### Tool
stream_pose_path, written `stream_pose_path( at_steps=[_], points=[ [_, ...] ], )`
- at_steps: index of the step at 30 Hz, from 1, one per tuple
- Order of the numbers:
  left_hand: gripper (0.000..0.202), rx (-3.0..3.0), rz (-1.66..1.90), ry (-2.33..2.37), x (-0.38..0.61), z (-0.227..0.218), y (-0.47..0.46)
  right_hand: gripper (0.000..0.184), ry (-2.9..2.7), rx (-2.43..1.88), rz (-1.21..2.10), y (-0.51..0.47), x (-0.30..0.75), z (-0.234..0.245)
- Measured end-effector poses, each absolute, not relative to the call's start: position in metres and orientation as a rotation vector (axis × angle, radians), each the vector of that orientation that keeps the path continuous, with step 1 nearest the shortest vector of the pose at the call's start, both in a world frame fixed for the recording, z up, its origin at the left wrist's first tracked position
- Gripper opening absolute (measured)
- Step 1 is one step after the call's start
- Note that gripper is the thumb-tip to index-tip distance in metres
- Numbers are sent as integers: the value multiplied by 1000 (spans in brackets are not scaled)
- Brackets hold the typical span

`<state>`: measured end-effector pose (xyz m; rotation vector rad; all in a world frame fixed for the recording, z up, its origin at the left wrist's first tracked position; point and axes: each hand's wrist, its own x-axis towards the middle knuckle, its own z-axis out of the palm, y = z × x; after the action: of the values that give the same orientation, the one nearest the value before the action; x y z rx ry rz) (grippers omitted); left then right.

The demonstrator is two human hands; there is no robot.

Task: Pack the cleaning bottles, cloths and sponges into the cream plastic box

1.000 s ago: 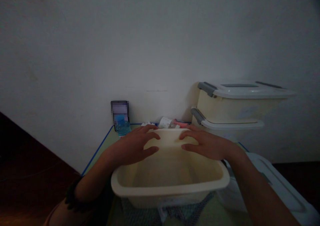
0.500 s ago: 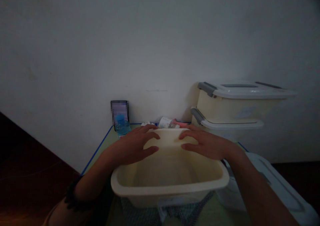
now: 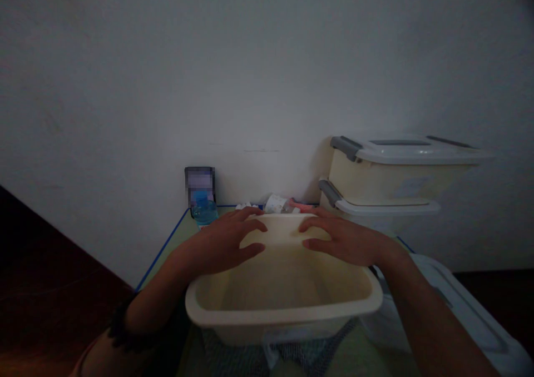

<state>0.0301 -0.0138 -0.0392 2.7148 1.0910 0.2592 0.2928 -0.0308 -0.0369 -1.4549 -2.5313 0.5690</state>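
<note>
A cream plastic storage bin (image 3: 287,316) without its lid stands in front of me, and the part of its inside that shows holds nothing. My left hand (image 3: 227,241) hovers over the bin's left half, fingers spread and curved towards the far rim. Mirroring it on the right, my right hand (image 3: 337,235) has its thumb and fingers apart, with nothing between them. Whether the fingertips touch the far rim I cannot tell. Under the bin lies a dark mesh cloth (image 3: 233,357), and a clear piece of plastic (image 3: 273,346) shows at its front.
Two lidded storage boxes (image 3: 387,182) are stacked at the back right. A loose pale lid (image 3: 463,310) lies at the right. A water bottle (image 3: 204,213) stands before a phone (image 3: 200,177) leaning on the wall. Small packets (image 3: 275,203) sit behind the bin.
</note>
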Motion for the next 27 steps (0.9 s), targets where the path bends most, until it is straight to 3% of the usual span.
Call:
stream_pose_path(
  at_steps=[27],
  points=[
    [30, 2721, 278, 1088, 30, -41, -14, 40, -2549, -1506, 560, -33, 289, -31]
  ],
)
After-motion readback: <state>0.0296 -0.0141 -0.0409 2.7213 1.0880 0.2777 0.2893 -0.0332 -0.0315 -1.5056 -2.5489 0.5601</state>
